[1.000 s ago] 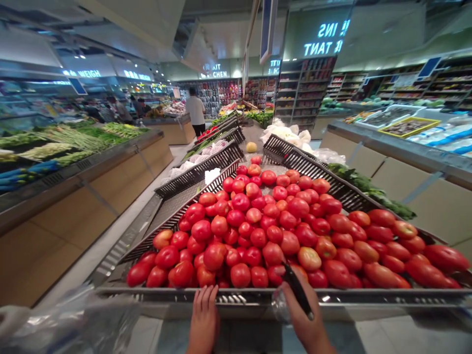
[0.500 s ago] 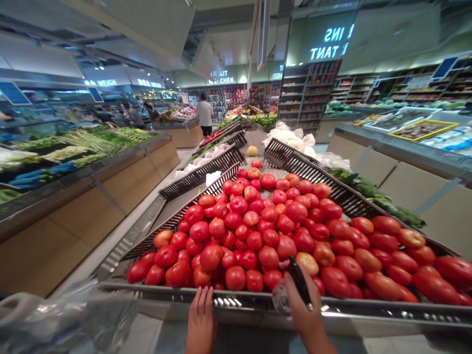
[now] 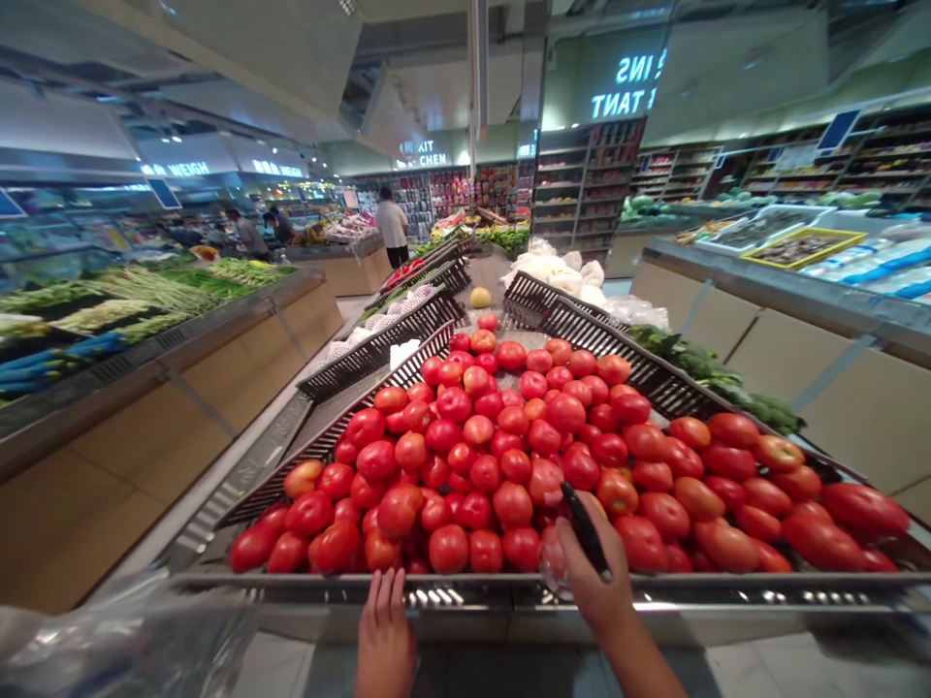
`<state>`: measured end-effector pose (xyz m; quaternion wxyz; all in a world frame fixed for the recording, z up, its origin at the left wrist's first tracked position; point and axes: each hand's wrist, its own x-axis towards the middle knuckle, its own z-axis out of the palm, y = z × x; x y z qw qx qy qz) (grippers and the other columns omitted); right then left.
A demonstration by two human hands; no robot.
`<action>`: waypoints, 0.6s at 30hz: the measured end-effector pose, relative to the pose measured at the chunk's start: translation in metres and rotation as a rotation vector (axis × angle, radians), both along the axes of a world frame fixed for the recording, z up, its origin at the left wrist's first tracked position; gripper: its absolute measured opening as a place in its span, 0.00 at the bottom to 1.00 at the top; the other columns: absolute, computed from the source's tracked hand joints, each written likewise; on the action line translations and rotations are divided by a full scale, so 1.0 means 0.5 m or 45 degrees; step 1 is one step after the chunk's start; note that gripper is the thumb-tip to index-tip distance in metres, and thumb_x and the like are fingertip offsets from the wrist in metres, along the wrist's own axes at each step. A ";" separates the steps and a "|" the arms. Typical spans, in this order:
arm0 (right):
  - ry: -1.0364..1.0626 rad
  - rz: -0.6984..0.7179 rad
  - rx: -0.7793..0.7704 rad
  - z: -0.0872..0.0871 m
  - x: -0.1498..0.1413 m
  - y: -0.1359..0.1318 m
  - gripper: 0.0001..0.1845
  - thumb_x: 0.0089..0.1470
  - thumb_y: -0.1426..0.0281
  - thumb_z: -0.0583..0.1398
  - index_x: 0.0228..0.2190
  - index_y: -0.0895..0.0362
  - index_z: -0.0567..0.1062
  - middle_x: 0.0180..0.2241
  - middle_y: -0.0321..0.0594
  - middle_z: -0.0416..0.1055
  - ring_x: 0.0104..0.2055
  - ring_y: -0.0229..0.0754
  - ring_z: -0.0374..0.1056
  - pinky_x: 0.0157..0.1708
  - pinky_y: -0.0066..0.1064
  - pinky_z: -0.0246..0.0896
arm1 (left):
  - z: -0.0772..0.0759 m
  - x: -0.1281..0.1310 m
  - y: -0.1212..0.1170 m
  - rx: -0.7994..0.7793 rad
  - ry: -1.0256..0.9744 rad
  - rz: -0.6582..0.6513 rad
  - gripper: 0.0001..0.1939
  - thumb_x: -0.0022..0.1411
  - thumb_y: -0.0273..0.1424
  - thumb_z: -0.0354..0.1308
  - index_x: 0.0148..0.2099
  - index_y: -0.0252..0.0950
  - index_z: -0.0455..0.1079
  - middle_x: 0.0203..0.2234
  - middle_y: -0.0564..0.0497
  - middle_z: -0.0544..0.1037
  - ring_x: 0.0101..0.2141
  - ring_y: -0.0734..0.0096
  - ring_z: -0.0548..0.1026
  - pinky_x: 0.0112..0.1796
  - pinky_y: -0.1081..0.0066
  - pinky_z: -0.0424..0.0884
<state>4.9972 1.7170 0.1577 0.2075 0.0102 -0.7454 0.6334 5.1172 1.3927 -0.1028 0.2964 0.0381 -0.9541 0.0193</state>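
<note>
A broad heap of red tomatoes (image 3: 476, 429) fills the slatted dark display in front of me. My right hand (image 3: 600, 572) is closed around a spray bottle (image 3: 588, 533), with its long black head on top pointing away from me. Its clear body (image 3: 554, 564) shows beside my fingers, over the display's front rim (image 3: 480, 582). Part of the bottle is hidden by the hand. Fingers extended, my left hand (image 3: 385, 611) rests on the front rim, just below the nearest tomatoes, and holds nothing.
A clear plastic bag (image 3: 145, 635) is at the lower left. Leafy greens (image 3: 717, 373) lie beyond the right slatted side (image 3: 647, 373). Vegetable counters flank both sides. Farther back stands a person (image 3: 393, 228) in a light top. A yellow round fruit (image 3: 480, 298) sits behind the tomatoes.
The whole view has shifted a little, so the display and the left hand appear farther left. My right hand keeps hold of the spray bottle near the front rim.
</note>
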 end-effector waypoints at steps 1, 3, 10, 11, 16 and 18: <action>-0.004 -0.008 -0.011 -0.001 -0.003 0.002 0.15 0.53 0.58 0.66 0.39 0.53 0.82 0.35 0.43 0.82 0.40 0.54 0.78 0.40 0.40 0.75 | -0.003 0.001 -0.004 -0.017 -0.004 -0.005 0.48 0.61 0.26 0.55 0.79 0.36 0.39 0.66 0.38 0.70 0.70 0.44 0.62 0.61 0.49 0.70; -0.044 -0.080 -0.054 -0.003 -0.009 0.013 0.15 0.54 0.58 0.65 0.39 0.54 0.81 0.35 0.42 0.82 0.40 0.53 0.78 0.41 0.39 0.74 | -0.008 0.002 -0.009 -0.036 -0.011 -0.012 0.48 0.61 0.27 0.56 0.79 0.36 0.39 0.67 0.37 0.69 0.70 0.43 0.62 0.60 0.49 0.71; -0.214 -0.469 -0.107 -0.018 -0.036 0.114 0.22 0.51 0.55 0.65 0.42 0.57 0.81 0.35 0.42 0.81 0.39 0.52 0.75 0.40 0.38 0.70 | 0.012 -0.004 0.012 -0.051 0.010 0.020 0.50 0.62 0.26 0.55 0.79 0.35 0.34 0.66 0.34 0.69 0.70 0.39 0.61 0.59 0.47 0.72; -0.217 -0.496 -0.102 -0.021 -0.039 0.127 0.22 0.50 0.55 0.65 0.41 0.57 0.81 0.34 0.42 0.81 0.40 0.53 0.75 0.40 0.39 0.70 | 0.016 -0.005 0.016 -0.049 0.019 0.031 0.49 0.62 0.25 0.54 0.79 0.34 0.33 0.65 0.33 0.69 0.71 0.39 0.61 0.59 0.46 0.72; -0.121 -0.347 -0.030 -0.022 -0.037 0.148 0.21 0.50 0.55 0.65 0.41 0.55 0.80 0.35 0.42 0.81 0.39 0.52 0.76 0.42 0.39 0.71 | 0.026 -0.008 0.026 -0.035 0.036 0.044 0.48 0.63 0.24 0.52 0.79 0.33 0.34 0.65 0.32 0.68 0.72 0.39 0.58 0.61 0.44 0.71; -0.111 -0.171 -0.029 -0.018 -0.027 0.132 0.18 0.52 0.56 0.65 0.40 0.54 0.80 0.29 0.39 0.80 0.32 0.49 0.75 0.35 0.37 0.72 | 0.025 -0.008 0.025 -0.061 0.037 0.030 0.48 0.63 0.25 0.52 0.79 0.32 0.35 0.65 0.31 0.69 0.72 0.38 0.57 0.61 0.44 0.71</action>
